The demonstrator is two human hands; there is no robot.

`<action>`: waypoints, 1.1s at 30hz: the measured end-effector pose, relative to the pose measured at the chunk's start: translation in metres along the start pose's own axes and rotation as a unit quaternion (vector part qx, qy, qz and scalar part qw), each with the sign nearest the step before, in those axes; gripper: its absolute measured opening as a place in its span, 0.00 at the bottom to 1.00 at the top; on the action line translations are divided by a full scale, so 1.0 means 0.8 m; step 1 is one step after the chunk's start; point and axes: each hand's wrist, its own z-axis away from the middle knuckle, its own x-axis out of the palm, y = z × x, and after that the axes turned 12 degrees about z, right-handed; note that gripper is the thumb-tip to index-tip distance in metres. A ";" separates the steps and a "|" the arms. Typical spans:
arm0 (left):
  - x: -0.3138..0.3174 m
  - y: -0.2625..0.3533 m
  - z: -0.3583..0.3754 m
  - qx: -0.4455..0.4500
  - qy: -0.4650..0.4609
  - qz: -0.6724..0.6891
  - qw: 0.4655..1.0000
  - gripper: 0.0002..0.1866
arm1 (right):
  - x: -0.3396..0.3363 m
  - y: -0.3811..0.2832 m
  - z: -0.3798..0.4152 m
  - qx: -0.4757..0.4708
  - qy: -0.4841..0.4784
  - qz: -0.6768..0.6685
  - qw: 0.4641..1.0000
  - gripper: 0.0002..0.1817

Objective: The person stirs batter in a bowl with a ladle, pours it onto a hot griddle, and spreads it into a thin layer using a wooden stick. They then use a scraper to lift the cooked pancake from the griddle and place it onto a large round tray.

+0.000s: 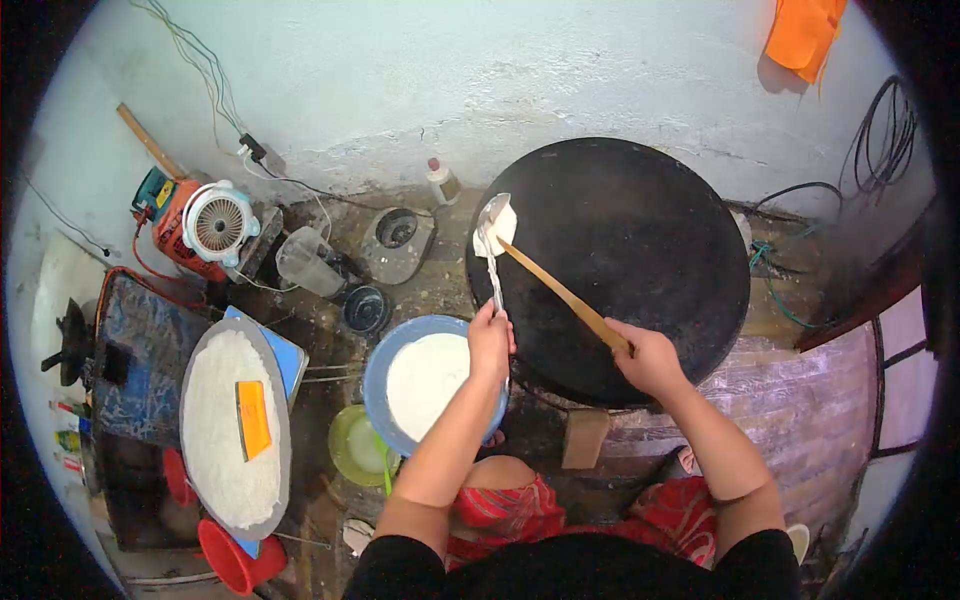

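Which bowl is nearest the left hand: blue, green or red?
The blue bowl, holding white liquid: the left hand shows over its rim. The green bowl lies farther left, the red bowl farthest.

Pale scuffed wall (420, 80) behind a striped floor (790, 390)

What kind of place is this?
Probably a simple, makeshift kitchen: there's a large round black griddle, a blue bowl of white batter-like liquid, and a ladle in your left hand.
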 end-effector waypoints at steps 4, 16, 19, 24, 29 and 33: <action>0.006 0.025 -0.044 -0.015 0.008 -0.014 1.000 0.09 | -0.039 0.000 0.014 -0.025 0.083 0.057 0.995 0.20; 0.012 0.138 -0.018 -0.284 -0.247 0.561 0.738 0.17 | 0.034 0.015 -0.024 -0.216 0.042 0.349 0.911 0.30; 0.000 0.145 0.000 -0.297 -0.255 0.586 0.709 0.18 | 0.017 -0.001 -0.062 -0.158 0.038 0.338 0.927 0.29; -0.061 0.131 0.044 -0.270 -0.184 0.564 0.758 0.18 | 0.048 -0.010 -0.046 -0.097 0.124 0.016 0.987 0.23; -0.123 0.087 0.069 -0.266 -0.088 0.565 0.776 0.17 | 0.036 0.002 -0.087 -0.044 0.081 0.245 0.965 0.24; -0.184 0.046 0.100 -0.255 0.001 0.542 0.801 0.16 | 0.054 -0.010 -0.059 -0.015 0.079 -0.087 0.993 0.21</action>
